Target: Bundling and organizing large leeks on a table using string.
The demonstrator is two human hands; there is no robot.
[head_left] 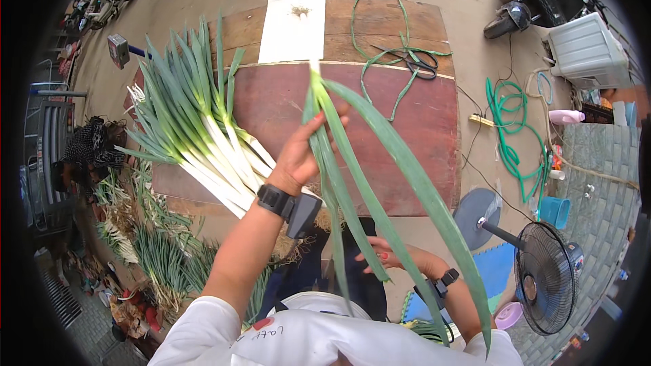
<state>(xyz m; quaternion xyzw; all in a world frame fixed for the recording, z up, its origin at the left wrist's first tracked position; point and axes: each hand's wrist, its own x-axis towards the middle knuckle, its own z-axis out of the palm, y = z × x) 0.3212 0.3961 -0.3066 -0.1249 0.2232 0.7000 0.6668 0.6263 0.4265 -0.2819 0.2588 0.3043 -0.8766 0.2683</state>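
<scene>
A long green onion (346, 146) is in my left hand (302, 152), whose fingers wrap round its leaves just below the pale stalk. Its root end points away from me, over a white board (293, 37); roots show there, but the white stalk blends into the board. The long leaves hang back toward my body. Near their lower ends, my right hand (386, 255) is low by my waist with its fingers apart, nothing visible in it. A pile of green onions (217, 142) lies on the table's left side, white ends toward me.
The reddish table (407, 156) has a wooden far part (420, 24). Black scissors (422, 64) and green ties (366, 81) lie at its far right. More onions (159, 257) are on the ground at left. A fan (546, 278), green hose (505, 112) and white crate (583, 51) stand right.
</scene>
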